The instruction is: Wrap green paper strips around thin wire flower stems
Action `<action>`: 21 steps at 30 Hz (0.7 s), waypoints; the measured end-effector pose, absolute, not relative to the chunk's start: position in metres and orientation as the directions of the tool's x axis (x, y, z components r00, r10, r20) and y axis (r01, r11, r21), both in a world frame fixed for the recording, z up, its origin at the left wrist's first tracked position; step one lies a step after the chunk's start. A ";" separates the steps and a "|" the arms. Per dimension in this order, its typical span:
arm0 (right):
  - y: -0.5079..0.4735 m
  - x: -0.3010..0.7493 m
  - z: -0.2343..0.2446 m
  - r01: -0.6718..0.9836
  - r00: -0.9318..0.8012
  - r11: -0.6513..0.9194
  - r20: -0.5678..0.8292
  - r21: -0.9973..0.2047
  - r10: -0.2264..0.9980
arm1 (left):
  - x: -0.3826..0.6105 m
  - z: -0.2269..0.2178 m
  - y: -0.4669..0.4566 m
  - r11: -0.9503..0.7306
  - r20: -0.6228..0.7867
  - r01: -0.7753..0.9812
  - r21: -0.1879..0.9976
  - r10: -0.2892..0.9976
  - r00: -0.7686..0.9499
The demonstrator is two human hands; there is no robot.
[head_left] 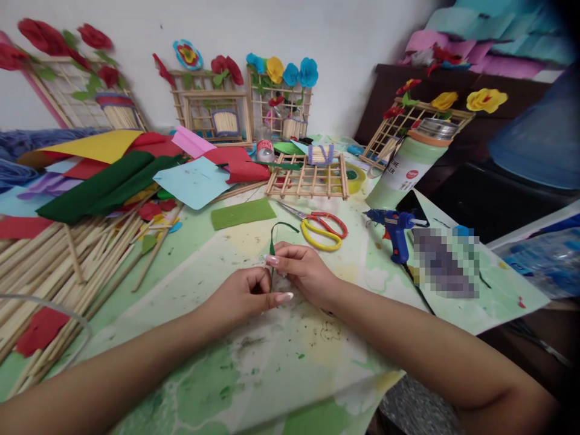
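Between my hands, over the middle of the table, is a thin dark green strip [272, 232] whose free end curls up and to the right. My left hand [251, 290] pinches its lower part, the thumb pointing right. Just above, my right hand [302, 269] grips the strip between thumb and fingers. Whether a wire or stick runs inside the strip I cannot tell. Beyond my right hand lie scissors [321, 234] with red and yellow handles. A flat piece of olive-green paper [242, 213] rests left of their blades.
Wooden sticks [95, 266] and coloured paper [118, 175] crowd the left side. A small stick lattice [312, 178] lies beyond the scissors. At right are a blue glue gun [397, 235] and a green tumbler [403, 163]. Flower-topped lattices [281, 90] lean against the wall.
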State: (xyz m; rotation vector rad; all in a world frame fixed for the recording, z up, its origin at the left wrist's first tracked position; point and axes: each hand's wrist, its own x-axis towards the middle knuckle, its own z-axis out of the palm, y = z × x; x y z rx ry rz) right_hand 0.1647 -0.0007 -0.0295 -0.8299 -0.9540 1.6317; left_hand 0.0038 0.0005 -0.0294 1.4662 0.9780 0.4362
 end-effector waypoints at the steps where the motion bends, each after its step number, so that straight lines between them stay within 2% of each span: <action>1: 0.000 0.165 -0.029 -0.430 -0.243 -0.171 -0.068 -0.887 0.968 | 0.004 -0.028 0.000 0.118 -0.280 0.303 0.946 0.769 0.575; 8: -0.001 0.164 -0.024 -0.465 -0.240 -0.257 -0.158 -0.847 0.958 | 0.002 -0.020 0.001 0.247 -0.262 0.113 0.962 0.734 0.626; 17: -0.001 0.163 -0.027 -0.413 -0.170 -0.180 -0.118 -0.893 0.978 | 0.003 -0.014 0.005 0.307 -0.348 0.170 0.937 0.758 0.552; 21: -0.001 0.164 -0.027 -0.360 -0.172 -0.181 -0.126 -0.915 0.977 | 0.004 -0.017 0.004 0.276 -0.321 0.164 0.947 0.776 0.543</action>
